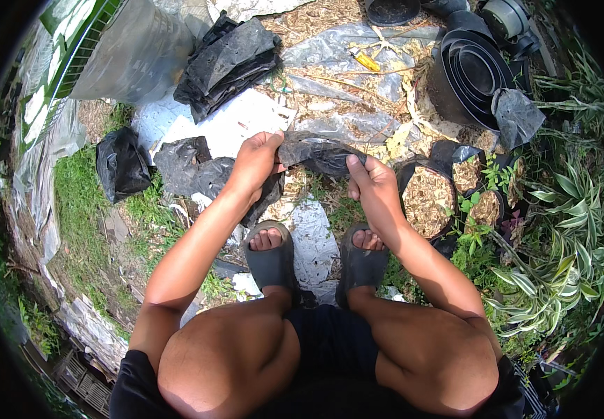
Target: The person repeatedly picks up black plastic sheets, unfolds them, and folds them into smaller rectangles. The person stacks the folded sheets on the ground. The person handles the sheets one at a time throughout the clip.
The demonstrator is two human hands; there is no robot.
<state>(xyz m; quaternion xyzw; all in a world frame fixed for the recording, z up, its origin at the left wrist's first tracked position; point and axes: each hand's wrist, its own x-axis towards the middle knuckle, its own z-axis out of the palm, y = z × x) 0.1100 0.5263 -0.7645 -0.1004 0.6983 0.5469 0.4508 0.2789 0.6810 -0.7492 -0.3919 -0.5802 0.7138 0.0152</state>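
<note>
Between my two hands stretches a black plastic grow bag, flattened and dusty. My left hand pinches its left end between thumb and fingers. At the right end, my right hand grips the bag's edge with the thumb on top. Crumpled black plastic bags lie on the ground around and behind my left hand. Beyond them, a stack of flattened black bags rests partly on a white sheet.
Nested black pots lie tipped at the far right. A bag filled with wood shavings stands near my right hand, beside striped-leaf plants. A yellow lighter lies on plastic sheeting. A green crate and translucent sack stand far left.
</note>
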